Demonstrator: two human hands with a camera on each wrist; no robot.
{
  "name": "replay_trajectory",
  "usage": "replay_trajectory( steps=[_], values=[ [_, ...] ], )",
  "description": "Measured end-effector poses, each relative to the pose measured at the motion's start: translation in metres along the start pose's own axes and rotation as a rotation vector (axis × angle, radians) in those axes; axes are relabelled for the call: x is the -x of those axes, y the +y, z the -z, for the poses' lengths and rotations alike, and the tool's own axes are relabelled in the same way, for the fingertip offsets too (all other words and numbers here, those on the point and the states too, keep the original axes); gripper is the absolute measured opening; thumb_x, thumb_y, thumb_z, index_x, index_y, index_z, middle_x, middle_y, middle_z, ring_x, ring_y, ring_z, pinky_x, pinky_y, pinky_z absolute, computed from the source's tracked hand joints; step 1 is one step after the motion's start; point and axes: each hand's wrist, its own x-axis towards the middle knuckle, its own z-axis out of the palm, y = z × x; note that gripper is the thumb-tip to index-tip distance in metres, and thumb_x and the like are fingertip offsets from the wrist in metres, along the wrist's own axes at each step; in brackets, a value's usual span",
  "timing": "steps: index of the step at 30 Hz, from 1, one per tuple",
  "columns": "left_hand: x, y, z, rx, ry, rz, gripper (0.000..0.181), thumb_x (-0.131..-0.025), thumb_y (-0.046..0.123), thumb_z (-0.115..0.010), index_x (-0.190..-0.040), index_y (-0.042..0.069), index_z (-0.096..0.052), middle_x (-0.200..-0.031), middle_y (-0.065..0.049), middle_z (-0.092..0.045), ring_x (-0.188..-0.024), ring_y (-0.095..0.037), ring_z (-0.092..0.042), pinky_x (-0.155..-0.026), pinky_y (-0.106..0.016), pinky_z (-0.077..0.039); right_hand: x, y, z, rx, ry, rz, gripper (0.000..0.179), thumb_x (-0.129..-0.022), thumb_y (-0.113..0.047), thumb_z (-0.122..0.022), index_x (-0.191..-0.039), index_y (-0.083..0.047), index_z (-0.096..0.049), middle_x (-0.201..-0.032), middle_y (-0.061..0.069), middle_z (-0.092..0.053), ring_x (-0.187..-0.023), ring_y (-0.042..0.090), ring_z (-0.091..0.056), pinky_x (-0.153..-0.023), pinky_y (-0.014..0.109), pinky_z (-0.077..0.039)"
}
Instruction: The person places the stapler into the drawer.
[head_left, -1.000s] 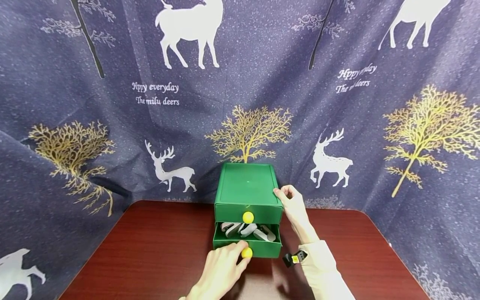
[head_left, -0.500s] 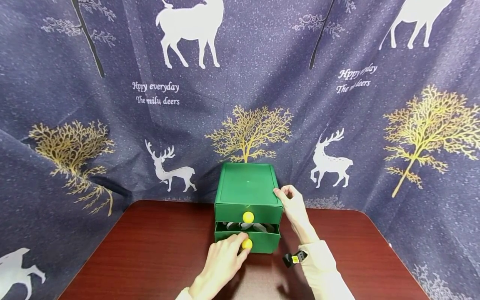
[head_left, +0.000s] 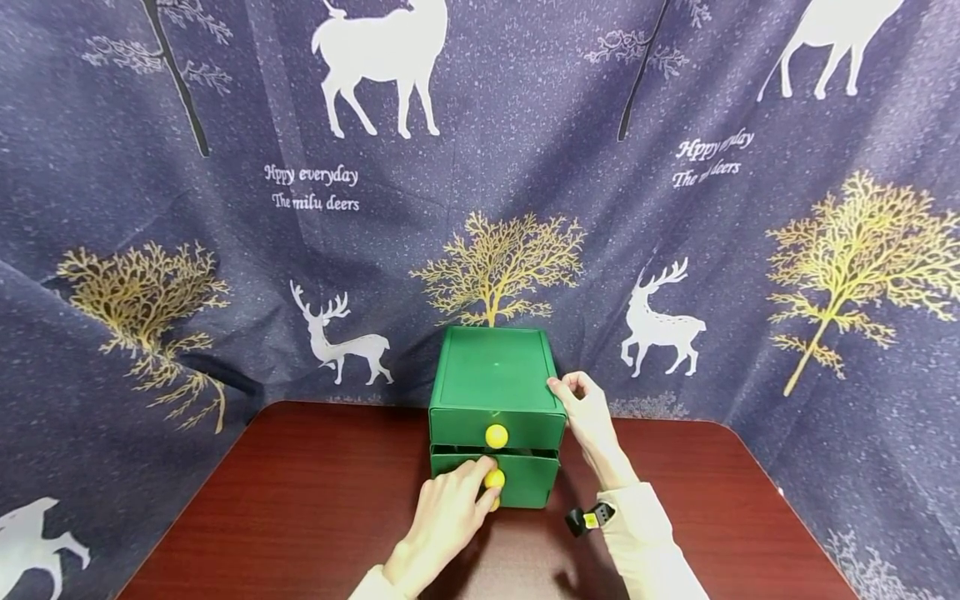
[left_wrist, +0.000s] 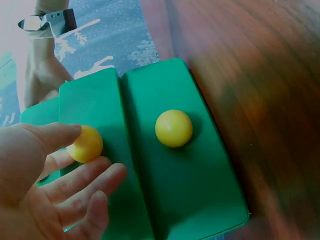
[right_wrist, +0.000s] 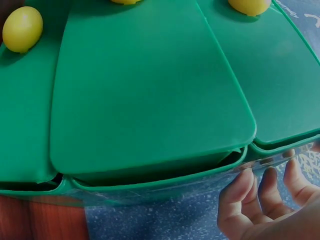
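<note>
A green drawer cabinet with round yellow knobs stands against the cloth backdrop. Its middle drawer is slightly pulled out, with a narrow dark gap along its top; the contents are hidden. My left hand pinches that drawer's yellow knob between thumb and finger, the other fingers spread below in the left wrist view. Beneath it, the lower yellow knob shows on the bottom drawer. My right hand holds the cabinet's right side, thumb at the top edge, bent fingertips against the side wall.
The cabinet rests on a dark red wooden table. Behind hangs a blue cloth printed with deer and trees. A black wrist device sits at the right sleeve.
My left hand has pushed the middle drawer inward, nearly shut. The grey-white staplers visible inside it before are now hidden, and the lower knob has come into view. The right hand stays put.
</note>
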Motion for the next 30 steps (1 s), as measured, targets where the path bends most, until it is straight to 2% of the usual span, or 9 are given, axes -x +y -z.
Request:
replay_trajectory(
  steps=[14,21,30],
  values=[
    [-0.0043,-0.0054,-0.0062,-0.002,-0.007,0.028,0.02,-0.086,0.031,-0.075,-0.099,0.025,-0.061,-0.073,0.011,-0.055,-0.06,-0.018,-0.062,-0.042,-0.03,-0.04,-0.0002,0.0005,-0.0003,0.004,-0.01,-0.007,0.023,-0.091,-0.017,-0.07,-0.084,-0.005,-0.052,-0.073,-0.001,-0.047,-0.056,0.005,-0.045,-0.045,0.02,-0.039],
    [-0.0065,-0.0058,-0.0057,-0.001,0.007,0.012,0.021,-0.085,0.029,-0.076,-0.1,0.024,-0.062,-0.073,0.01,-0.056,-0.059,-0.017,-0.061,-0.042,-0.029,-0.039,-0.001,0.0032,-0.0016,0.01,0.012,0.006,0.022,-0.091,-0.017,-0.07,-0.085,-0.005,-0.052,-0.073,-0.001,-0.048,-0.056,0.005,-0.045,-0.044,0.02,-0.04],
    [-0.0095,-0.005,-0.0047,-0.002,-0.034,0.033,0.019,-0.087,0.031,-0.074,-0.101,0.025,-0.063,-0.076,0.011,-0.057,-0.063,-0.018,-0.063,-0.043,-0.03,-0.041,-0.0005,0.0024,-0.0007,0.022,0.017,0.018,0.022,-0.091,-0.017,-0.07,-0.085,-0.005,-0.052,-0.072,-0.001,-0.048,-0.056,0.006,-0.045,-0.044,0.02,-0.038]
  ],
)
